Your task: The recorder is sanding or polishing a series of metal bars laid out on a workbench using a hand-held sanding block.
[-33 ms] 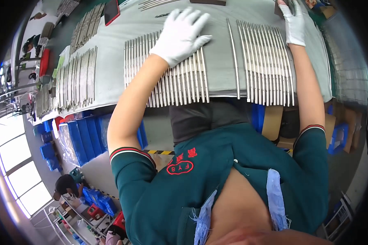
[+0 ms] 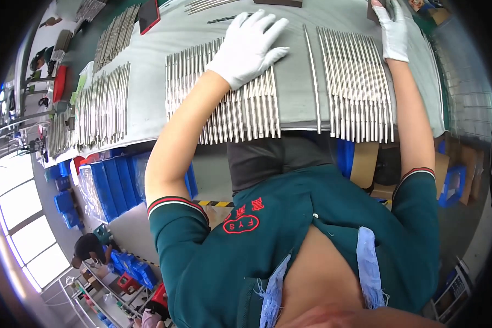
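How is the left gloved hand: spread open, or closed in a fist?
Spread open: the left hand is over the metal rods, its fingers stretched out and the thumb standing apart.

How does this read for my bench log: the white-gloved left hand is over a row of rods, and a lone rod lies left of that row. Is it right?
Not quite: in the head view, the lone rod lies right of that row, between it and the next row. The white-gloved left hand is indeed over the row.
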A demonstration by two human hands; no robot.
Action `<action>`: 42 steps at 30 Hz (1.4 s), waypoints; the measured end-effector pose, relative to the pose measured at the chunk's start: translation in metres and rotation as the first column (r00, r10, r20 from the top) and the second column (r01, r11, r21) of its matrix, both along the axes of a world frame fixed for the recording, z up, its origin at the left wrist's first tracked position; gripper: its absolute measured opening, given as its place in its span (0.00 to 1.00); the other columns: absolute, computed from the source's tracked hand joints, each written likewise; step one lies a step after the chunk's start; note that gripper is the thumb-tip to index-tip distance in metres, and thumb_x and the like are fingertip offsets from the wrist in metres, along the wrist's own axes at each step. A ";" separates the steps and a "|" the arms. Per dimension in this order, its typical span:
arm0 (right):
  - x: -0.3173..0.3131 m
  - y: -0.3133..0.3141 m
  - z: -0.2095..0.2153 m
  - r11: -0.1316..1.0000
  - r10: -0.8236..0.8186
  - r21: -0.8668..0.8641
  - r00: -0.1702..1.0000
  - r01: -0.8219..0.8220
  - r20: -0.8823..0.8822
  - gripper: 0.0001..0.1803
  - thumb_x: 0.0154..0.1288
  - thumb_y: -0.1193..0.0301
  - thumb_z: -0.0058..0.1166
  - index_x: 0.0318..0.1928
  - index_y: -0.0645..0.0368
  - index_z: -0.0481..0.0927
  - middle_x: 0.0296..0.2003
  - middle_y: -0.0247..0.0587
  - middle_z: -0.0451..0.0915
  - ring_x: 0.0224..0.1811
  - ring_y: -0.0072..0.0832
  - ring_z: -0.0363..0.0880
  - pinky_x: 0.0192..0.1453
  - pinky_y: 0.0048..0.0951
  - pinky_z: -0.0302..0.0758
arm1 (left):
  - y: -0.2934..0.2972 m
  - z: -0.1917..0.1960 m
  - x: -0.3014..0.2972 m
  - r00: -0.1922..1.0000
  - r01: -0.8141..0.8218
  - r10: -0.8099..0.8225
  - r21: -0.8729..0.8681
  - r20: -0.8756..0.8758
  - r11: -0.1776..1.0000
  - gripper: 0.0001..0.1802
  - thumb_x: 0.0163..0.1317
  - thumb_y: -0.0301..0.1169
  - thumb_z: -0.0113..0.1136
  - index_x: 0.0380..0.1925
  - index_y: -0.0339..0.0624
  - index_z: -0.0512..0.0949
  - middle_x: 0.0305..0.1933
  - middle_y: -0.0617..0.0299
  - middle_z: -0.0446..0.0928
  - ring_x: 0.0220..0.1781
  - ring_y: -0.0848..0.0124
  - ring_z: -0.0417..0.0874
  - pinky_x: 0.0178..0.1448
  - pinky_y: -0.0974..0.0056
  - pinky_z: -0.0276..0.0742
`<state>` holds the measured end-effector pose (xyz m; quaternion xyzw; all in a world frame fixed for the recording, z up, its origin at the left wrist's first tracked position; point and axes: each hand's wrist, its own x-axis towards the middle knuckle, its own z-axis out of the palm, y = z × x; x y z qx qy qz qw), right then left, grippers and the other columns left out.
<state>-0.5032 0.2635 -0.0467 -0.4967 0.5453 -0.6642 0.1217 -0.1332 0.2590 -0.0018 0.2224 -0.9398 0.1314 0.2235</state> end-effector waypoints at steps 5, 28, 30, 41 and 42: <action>-0.026 0.006 -0.008 0.999 0.049 0.005 0.992 -0.049 -0.118 0.38 0.67 0.50 0.64 0.69 0.62 0.72 0.56 0.44 0.81 0.55 0.30 0.79 0.57 0.29 0.76 | 0.015 0.020 -0.057 0.992 0.123 -0.129 0.291 0.002 0.949 0.36 0.66 0.50 0.59 0.67 0.37 0.69 0.65 0.43 0.71 0.72 0.43 0.66 0.77 0.44 0.55; 0.029 0.013 0.034 0.984 -0.105 0.170 0.925 0.045 0.366 0.40 0.67 0.52 0.62 0.71 0.62 0.67 0.54 0.40 0.80 0.49 0.27 0.78 0.47 0.30 0.75 | 0.019 -0.009 -0.077 0.991 0.132 -0.127 0.119 -0.047 0.984 0.35 0.70 0.57 0.50 0.67 0.43 0.70 0.64 0.49 0.74 0.71 0.49 0.70 0.76 0.44 0.57; 0.037 0.019 0.041 0.989 -0.057 0.145 0.869 -0.017 0.492 0.38 0.67 0.52 0.62 0.70 0.61 0.69 0.52 0.39 0.80 0.47 0.25 0.78 0.45 0.27 0.74 | 0.020 -0.008 -0.092 0.987 0.153 -0.145 0.150 -0.062 0.977 0.36 0.71 0.58 0.48 0.68 0.44 0.69 0.66 0.48 0.73 0.72 0.49 0.68 0.77 0.43 0.56; 0.036 0.016 0.037 0.999 0.038 -0.001 0.799 -0.046 0.600 0.32 0.67 0.52 0.62 0.65 0.57 0.74 0.47 0.35 0.80 0.45 0.23 0.77 0.46 0.27 0.73 | 0.028 0.005 -0.150 0.965 0.256 -0.226 0.285 -0.136 0.923 0.33 0.70 0.50 0.53 0.62 0.32 0.72 0.63 0.37 0.72 0.68 0.41 0.70 0.73 0.40 0.58; 0.038 0.018 0.040 0.999 0.038 0.000 0.796 -0.048 0.604 0.32 0.67 0.52 0.62 0.65 0.57 0.74 0.47 0.35 0.80 0.45 0.23 0.77 0.46 0.27 0.73 | 0.028 0.003 -0.148 0.974 0.223 -0.201 0.286 -0.103 0.932 0.33 0.70 0.50 0.52 0.63 0.33 0.72 0.64 0.37 0.71 0.68 0.41 0.69 0.74 0.40 0.58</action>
